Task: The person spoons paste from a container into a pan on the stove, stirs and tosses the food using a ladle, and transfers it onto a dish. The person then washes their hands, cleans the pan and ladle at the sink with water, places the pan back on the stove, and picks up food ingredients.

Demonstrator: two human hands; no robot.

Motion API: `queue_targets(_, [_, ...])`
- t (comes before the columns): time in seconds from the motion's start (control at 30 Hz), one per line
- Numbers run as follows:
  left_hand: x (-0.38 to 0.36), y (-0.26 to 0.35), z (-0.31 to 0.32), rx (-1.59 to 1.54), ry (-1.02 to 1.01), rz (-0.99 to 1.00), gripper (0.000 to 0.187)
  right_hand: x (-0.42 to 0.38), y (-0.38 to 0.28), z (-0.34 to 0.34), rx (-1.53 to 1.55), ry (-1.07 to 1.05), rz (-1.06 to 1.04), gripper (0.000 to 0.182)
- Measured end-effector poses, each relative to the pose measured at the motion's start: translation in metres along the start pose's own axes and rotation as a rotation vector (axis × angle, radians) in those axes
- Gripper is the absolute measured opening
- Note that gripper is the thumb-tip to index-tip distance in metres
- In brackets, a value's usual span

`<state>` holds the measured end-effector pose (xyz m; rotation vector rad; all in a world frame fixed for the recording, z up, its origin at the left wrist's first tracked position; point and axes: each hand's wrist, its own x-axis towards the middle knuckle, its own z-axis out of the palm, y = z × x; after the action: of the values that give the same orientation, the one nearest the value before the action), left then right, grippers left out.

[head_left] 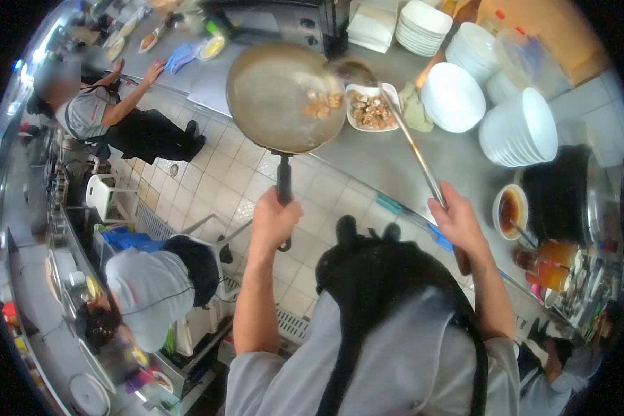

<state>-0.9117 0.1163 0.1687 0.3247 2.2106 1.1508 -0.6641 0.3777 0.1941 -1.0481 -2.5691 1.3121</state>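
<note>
My left hand [276, 216] is wrapped round the black handle of a wok [267, 87], which is held tilted beside the steel counter. Pieces of brown food [321, 105] lie at the wok's right side. My right hand [457, 218] is closed round the handle of a long ladle [417, 147]. Its blurred head is over the gap between the wok's rim and a squarish white dish [376, 130]. More brown pieces [371, 111], perhaps meat or mushroom, fill that dish. A greenish cloth [416, 109] lies right beside the dish.
White bowls [453, 97] and stacked plates [423, 28] stand along the counter [353, 156]. A bowl of brown sauce [510, 210] sits near my right hand, by a dark round pot [558, 194]. One person [93, 114] stands far left, another [156, 291] works nearer on the left.
</note>
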Motion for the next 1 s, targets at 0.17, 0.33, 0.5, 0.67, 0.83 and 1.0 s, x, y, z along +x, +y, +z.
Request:
queue_targets(0.17, [-0.009,0.007,-0.007,0.174,-0.002,0.057,0.019,0.019,0.002,0.021,-0.065,-0.050,-0.143,0.023])
queue_targets(0.33, [-0.001,0.022,0.000,0.180,0.023,0.070,0.019,0.019,-0.025,0.030,0.134,-0.237,0.096,0.022])
queue_targets(0.5, [0.015,0.026,0.014,0.207,0.115,0.111,0.020,0.019,-0.062,0.027,0.550,-0.461,0.392,0.021])
queue_targets(0.67, [0.017,0.037,0.019,0.349,0.169,0.128,0.023,0.015,-0.088,0.032,0.849,-0.562,0.551,0.023])
queue_targets(0.83, [0.015,0.021,0.022,0.466,0.217,0.147,0.026,0.015,-0.091,0.029,1.164,-0.746,0.554,0.025])
queue_targets(1.0, [0.012,0.015,0.018,0.450,0.147,0.099,0.028,0.015,-0.083,0.028,1.265,-0.747,0.568,0.027])
